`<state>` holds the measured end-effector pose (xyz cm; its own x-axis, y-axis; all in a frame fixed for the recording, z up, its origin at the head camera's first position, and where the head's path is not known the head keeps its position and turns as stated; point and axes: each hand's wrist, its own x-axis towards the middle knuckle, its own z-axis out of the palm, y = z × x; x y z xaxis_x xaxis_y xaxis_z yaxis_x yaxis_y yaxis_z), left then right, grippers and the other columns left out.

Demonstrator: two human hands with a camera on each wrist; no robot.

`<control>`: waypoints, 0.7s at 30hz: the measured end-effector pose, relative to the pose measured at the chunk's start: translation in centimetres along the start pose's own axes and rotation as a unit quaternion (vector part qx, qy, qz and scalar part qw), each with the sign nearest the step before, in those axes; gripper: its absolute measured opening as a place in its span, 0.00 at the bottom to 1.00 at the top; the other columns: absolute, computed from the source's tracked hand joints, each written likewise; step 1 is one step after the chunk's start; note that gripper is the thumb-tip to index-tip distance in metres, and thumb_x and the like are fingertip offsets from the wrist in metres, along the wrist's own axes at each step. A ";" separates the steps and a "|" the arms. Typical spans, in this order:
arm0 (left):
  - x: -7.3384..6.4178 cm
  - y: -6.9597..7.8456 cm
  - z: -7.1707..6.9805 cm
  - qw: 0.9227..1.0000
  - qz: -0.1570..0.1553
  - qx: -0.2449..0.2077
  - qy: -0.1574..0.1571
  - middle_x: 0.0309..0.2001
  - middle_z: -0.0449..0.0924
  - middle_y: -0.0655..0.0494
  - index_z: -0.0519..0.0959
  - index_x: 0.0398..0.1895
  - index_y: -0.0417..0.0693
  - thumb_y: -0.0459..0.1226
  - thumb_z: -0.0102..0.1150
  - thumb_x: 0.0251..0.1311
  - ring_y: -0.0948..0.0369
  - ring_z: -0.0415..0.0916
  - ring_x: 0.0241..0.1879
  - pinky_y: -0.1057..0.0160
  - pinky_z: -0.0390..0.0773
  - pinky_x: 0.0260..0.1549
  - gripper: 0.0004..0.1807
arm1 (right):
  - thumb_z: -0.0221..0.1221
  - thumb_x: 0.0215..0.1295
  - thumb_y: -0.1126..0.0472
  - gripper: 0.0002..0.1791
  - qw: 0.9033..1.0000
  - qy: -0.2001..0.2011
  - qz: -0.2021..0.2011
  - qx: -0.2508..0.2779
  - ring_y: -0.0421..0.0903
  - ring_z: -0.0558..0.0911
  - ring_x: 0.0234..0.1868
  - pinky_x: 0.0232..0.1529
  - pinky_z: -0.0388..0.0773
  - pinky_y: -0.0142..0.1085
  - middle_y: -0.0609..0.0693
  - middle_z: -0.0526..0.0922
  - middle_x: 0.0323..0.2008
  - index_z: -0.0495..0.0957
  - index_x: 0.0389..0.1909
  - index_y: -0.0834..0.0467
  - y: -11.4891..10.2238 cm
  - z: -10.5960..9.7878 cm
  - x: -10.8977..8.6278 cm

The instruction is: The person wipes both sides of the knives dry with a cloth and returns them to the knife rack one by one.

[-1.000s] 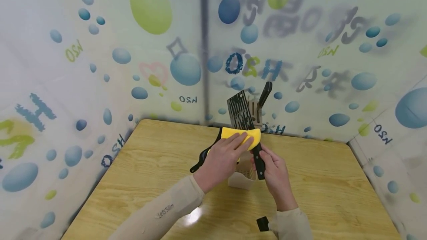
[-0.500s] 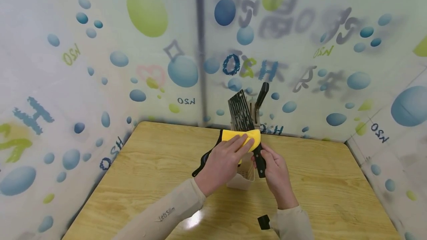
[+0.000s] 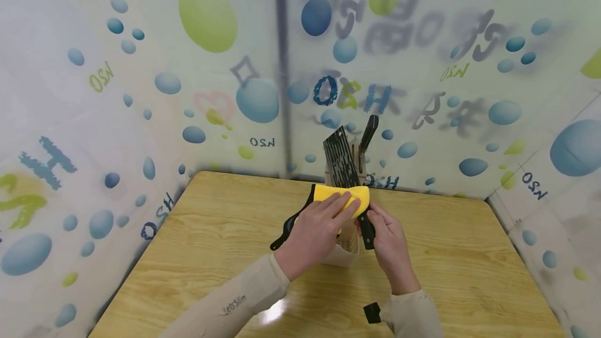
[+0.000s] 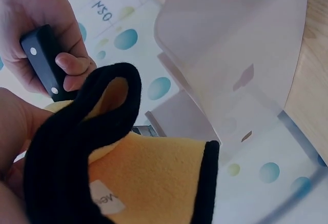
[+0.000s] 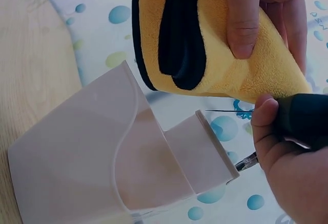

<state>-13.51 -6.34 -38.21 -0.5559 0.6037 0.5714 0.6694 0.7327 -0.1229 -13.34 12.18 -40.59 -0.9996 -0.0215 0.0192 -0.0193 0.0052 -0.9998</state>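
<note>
A cleaver [image 3: 340, 156] with a black-and-silver streaked blade is held up, blade pointing away and slightly left. My right hand [image 3: 391, 244] grips its black riveted handle [image 4: 45, 60]. Around the blade near the handle lies a folded yellow cloth [image 3: 324, 193] with black edging, which hides that part of the steel. My left hand [image 3: 315, 229] pinches the cloth over the blade; in the right wrist view, the left thumb [image 5: 243, 34] presses on one side and fingers show behind. The cloth's black-trimmed end hangs to the left.
Below and behind the hands, a pale beige knife holder [image 5: 66, 147] with a perforated front compartment stands on the wooden table [image 3: 211, 223]. Another black-handled knife [image 3: 370, 133] sticks up from its slotted back. Patterned walls [image 3: 253, 25] stand behind the table and at both sides.
The cloth and left hand have shifted slightly down the blade toward the handle. The right hand keeps its grip almost in place, and the head view has turned a little.
</note>
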 end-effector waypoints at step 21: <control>0.5 -1.5 -0.3 1.000 -0.003 0.013 0.005 0.67 0.78 0.49 0.76 0.70 0.49 0.33 0.78 0.53 0.51 0.79 0.63 0.56 0.82 0.58 0.38 | 0.49 0.82 0.65 0.23 0.996 -0.018 -0.074 -0.052 0.48 0.84 0.44 0.45 0.86 0.35 0.64 0.78 0.58 0.69 0.73 0.65 0.7 -0.4 -0.4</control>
<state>-14.69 -7.26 -37.53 -0.5540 0.5966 0.5807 0.6539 0.7435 -0.1401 -12.94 12.56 -41.31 -0.9842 -0.0650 0.1649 -0.1710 0.1034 -0.9798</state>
